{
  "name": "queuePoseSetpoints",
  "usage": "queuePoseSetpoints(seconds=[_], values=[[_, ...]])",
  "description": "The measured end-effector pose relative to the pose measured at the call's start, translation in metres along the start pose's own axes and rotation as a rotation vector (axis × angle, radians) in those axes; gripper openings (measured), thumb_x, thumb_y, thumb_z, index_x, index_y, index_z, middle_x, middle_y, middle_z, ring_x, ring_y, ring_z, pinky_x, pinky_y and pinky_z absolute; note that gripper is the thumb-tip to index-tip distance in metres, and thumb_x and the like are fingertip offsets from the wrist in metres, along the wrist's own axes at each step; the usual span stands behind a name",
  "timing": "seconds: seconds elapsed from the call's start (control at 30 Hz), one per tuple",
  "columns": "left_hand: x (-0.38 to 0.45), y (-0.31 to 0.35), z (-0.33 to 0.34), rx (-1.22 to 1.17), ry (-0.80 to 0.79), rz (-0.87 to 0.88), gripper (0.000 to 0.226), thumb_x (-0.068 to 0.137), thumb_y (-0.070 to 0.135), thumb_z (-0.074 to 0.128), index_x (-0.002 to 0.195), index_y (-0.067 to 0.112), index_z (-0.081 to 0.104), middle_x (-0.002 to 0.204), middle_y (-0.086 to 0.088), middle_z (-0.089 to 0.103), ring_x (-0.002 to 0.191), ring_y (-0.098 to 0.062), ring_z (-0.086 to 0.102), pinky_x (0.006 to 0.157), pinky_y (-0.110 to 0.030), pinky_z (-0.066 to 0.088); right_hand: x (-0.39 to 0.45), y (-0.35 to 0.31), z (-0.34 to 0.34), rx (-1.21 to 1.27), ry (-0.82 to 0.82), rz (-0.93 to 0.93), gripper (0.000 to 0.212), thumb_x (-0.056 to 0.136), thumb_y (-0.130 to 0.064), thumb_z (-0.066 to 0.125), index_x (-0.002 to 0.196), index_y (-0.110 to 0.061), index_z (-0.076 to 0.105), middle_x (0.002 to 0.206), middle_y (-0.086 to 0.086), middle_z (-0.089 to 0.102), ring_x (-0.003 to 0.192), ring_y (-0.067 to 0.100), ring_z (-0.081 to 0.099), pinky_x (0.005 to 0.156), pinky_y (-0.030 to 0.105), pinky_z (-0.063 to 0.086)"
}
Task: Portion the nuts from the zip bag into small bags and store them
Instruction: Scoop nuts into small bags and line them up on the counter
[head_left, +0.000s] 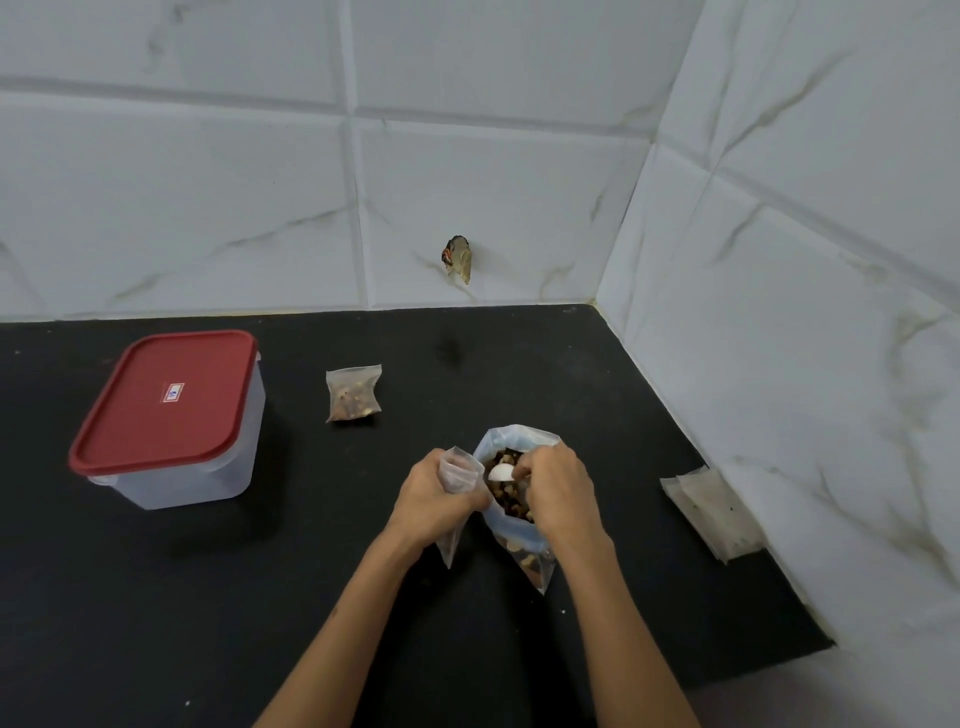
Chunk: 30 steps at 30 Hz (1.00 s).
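Two hands meet mid-desk: the left hand (436, 499) grips an empty small bag (460, 470), mouth up, touching the zip bag (519, 540) at its 3 o'clock, where the right hand (558, 491) pinches a white scoop (500, 472) among the nuts (506, 493).

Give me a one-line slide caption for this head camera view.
Right hand scoops nuts from the zip bag while left hand holds a small bag.

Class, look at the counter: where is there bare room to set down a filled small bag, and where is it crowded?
Free: the black counter in front of the red-lidded box, and the stretch between the filled small bag and the corner wall. Crowded: the middle, where the left hand and right hand work at the zip bag.
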<state>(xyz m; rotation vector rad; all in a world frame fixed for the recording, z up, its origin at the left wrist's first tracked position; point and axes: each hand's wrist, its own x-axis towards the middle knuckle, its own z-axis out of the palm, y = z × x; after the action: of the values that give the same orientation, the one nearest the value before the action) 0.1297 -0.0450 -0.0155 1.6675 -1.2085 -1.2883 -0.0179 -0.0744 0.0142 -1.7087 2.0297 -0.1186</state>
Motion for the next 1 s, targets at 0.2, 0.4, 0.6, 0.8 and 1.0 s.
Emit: queuePoseSetpoints(seconds=[0.2, 0.4, 0.6, 0.8, 1.0], values=[[-0.001, 0.000, -0.003, 0.018, -0.016, 0.022, 0.037, 0.075, 0.010, 0.075, 0.107, 0.018, 0.058, 0.097, 0.006, 0.059, 0.088, -0.005, 0.057, 0.066, -0.019, 0.044, -0.002, 0.002, -0.014, -0.083, -0.132, 0.057, 0.031, 0.091, -0.021, 0.059, 0.121, -0.015, 0.057, 0.101, 0.008, 0.056, 0.098, 0.018, 0.058, 0.083, 0.031, 0.050], [0.003, -0.006, -0.007, -0.030, -0.036, -0.039, 0.039, 0.070, 0.012, 0.076, 0.104, 0.019, 0.059, 0.099, -0.001, 0.065, 0.094, -0.013, 0.062, 0.080, -0.030, 0.052, -0.007, 0.019, -0.014, -0.121, 0.149, -0.067, 0.022, 0.091, -0.016, 0.059, 0.112, -0.020, 0.064, 0.103, 0.001, 0.063, 0.090, 0.014, 0.061, 0.078, 0.028, 0.054], [0.000, -0.009, -0.001, -0.097, -0.162, -0.106, 0.050, 0.064, 0.018, 0.078, 0.110, 0.020, 0.058, 0.105, -0.005, 0.066, 0.101, -0.018, 0.062, 0.090, -0.036, 0.052, 0.000, 0.020, 0.007, -0.096, 0.161, -0.113, 0.015, 0.090, -0.014, 0.060, 0.102, -0.016, 0.068, 0.099, 0.002, 0.066, 0.086, 0.013, 0.063, 0.076, 0.028, 0.056], [-0.001, -0.009, 0.004, -0.137, -0.192, -0.115, 0.060, 0.049, 0.028, 0.077, 0.105, 0.012, 0.063, 0.098, -0.006, 0.067, 0.100, -0.021, 0.063, 0.091, -0.037, 0.051, 0.013, 0.028, 0.011, 0.009, 0.109, -0.040, 0.012, 0.088, -0.019, 0.060, 0.095, -0.015, 0.069, 0.090, -0.001, 0.067, 0.077, 0.012, 0.063, 0.070, 0.029, 0.057], [-0.003, -0.008, 0.004, -0.230, -0.208, -0.111, 0.046, 0.063, 0.013, 0.077, 0.107, 0.011, 0.063, 0.094, -0.007, 0.069, 0.098, -0.021, 0.065, 0.088, -0.034, 0.051, 0.022, 0.028, 0.005, 0.321, -0.041, 0.154, 0.014, 0.082, -0.015, 0.061, 0.094, -0.013, 0.068, 0.093, 0.003, 0.068, 0.082, 0.017, 0.065, 0.075, 0.034, 0.057]])
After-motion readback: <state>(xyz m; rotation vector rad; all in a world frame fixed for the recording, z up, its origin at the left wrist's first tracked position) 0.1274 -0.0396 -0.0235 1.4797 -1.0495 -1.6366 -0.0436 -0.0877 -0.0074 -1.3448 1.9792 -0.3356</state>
